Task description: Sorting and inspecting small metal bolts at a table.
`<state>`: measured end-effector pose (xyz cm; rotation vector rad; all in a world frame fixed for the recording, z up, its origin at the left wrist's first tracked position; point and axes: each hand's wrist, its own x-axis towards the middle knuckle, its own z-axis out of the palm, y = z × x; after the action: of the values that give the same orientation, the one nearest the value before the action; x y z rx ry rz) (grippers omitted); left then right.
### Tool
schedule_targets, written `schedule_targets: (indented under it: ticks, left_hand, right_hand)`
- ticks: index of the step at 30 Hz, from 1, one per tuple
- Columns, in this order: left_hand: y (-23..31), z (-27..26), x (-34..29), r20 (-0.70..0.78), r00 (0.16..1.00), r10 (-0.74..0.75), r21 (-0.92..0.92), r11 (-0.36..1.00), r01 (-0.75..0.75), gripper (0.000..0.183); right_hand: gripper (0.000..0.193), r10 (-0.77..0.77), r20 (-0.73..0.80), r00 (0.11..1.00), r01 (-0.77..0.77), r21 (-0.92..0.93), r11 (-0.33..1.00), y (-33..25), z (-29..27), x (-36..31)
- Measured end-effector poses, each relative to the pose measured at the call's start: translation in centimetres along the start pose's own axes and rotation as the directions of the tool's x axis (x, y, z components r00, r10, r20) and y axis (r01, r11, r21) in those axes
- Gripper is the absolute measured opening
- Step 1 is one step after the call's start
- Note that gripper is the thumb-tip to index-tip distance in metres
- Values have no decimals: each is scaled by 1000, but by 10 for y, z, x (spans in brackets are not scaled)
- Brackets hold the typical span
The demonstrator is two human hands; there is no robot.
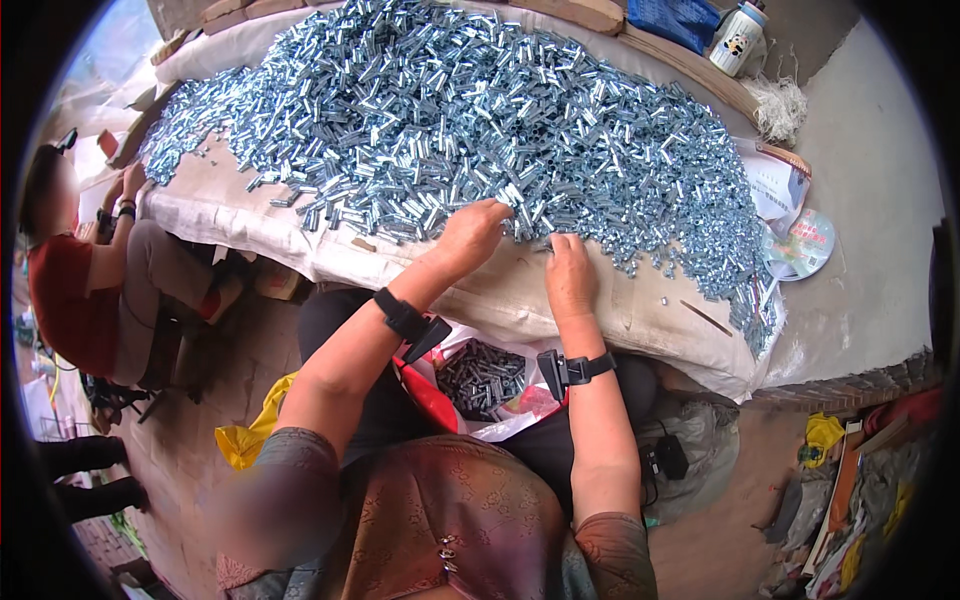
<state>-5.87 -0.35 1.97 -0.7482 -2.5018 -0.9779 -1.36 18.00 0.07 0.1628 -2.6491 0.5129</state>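
A broad heap of short, shiny metal sleeves [420, 120] covers the cloth-topped table [400, 262] in front of me. Toward its right side lie much smaller metal pieces [690, 245]. My left hand [472, 237] is at the near edge of the heap, its fingers pinched at a bright sleeve. Just to the right, my right hand [571, 278] has thumb and forefinger pressed together over the small pieces; what they hold is too small to make out. Between my legs, below the table edge, an open red-and-white bag [545, 408] holds many darker metal pieces [480, 378].
At the left end of the table a person in red [75, 300] sits with a hand at the heap. A round fan [803, 245] lies by the right edge. A white bottle [737, 40] and blue bag [672, 22] are at the back right. Yellow cloth [255, 425] lies lower left.
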Motion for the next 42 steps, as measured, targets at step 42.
schedule_targets:
  ticks: [42]
  left_hand:
    - [17, 2, -54, 101, 995, 21, -80, 997, -13, 17]
  right_hand:
    - [15, 146, 81, 986, -165, 620, 767, -45, 17, -32]
